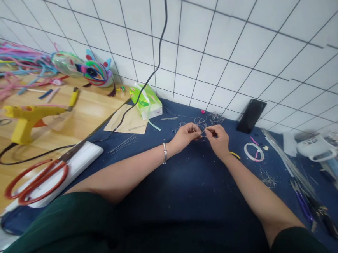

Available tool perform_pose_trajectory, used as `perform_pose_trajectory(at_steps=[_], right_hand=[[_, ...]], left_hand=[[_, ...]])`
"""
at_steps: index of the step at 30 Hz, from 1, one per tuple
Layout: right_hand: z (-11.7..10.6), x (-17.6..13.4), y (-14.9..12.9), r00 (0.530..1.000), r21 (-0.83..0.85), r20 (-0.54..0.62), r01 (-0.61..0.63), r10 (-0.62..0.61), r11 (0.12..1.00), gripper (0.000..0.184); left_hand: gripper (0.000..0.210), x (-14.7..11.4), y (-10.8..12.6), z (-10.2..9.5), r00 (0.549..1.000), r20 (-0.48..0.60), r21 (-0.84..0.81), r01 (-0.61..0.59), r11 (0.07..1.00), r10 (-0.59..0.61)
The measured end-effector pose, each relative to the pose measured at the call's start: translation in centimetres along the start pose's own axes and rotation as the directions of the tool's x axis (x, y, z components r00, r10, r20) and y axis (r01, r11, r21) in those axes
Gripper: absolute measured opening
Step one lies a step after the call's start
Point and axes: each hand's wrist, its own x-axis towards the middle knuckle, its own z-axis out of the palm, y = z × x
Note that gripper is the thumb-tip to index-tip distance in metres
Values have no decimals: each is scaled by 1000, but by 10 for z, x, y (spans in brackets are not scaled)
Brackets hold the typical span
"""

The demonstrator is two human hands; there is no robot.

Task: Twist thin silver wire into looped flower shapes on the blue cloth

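Note:
Thin wire (199, 132) bent into a loop runs between my two hands, above the dark blue table. My left hand (187, 134), with a silver bangle at the wrist, pinches one side of it between thumb and fingers. The other side is pinched by my right hand (217, 136), close to the left. Just behind the fingers lies a tangle of fine wire (216, 117). Where exactly the wire ends sit is too small to make out.
Red-handled scissors (40, 181) rest on a white box at left, near a yellow glue gun (29, 118). A tissue pack (146, 101), a phone (251, 115) leaning on the tiled wall, a tape ring (253, 152), purple pliers (302, 201) and a white mug (315, 149) surround the hands.

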Motion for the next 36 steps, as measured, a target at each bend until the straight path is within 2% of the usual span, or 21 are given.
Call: perform_pose_trajectory(at_steps=[6,12,15,20,25,28,31,36], right_hand=[[-22,0,0,996,-98,-32,-88,85,991,15],[-35,-11,-12,982,-58,-12,-191,191,980,16],[-38,-20,-16,968,-53,15,-249,250,967,17],[-46,-35,-23,982,-151,-25,-191,190,970,12],[-56,-48,-23,993,-210,-71,-111,98,971,10],[-57,-56,-17,992,-218,-93,-99,80,971,10],[-54,-61,-11,993,-208,-82,-104,88,973,9],[-52,-65,-7,993,-181,-57,-108,99,978,8]], left_hand=[[15,-5,0,5,996,70,-88,63,994,-57],[13,-13,-2,16,966,149,-188,239,953,-213],[14,-17,-5,22,951,170,-221,291,931,-257],[16,-23,-6,27,945,177,-203,308,930,-274],[4,-30,0,25,949,163,-242,303,922,-269],[16,-32,5,23,952,191,-274,287,918,-241],[22,-33,8,23,948,218,-211,277,937,-231],[18,-30,2,24,950,212,-115,259,959,-231]])
